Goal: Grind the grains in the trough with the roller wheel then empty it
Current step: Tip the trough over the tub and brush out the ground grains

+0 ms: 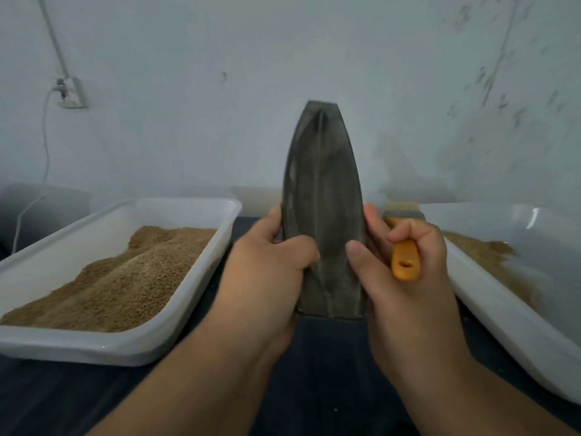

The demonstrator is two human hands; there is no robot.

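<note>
Standing on end at the middle of the tabletop (330, 372), between the grain-heaped left tray (94, 347) and the right tray (503, 325), the dark trough (323, 184) is gripped on one flank by the left hand (270, 262). The right hand (405, 269) presses its thumb to the other flank and curls its fingers round an orange-handled brush (405, 259). No grain shows on the visible face, so emptying appears in hand; the next move likely calls for tipping over the right tray and brushing out residue.
</note>
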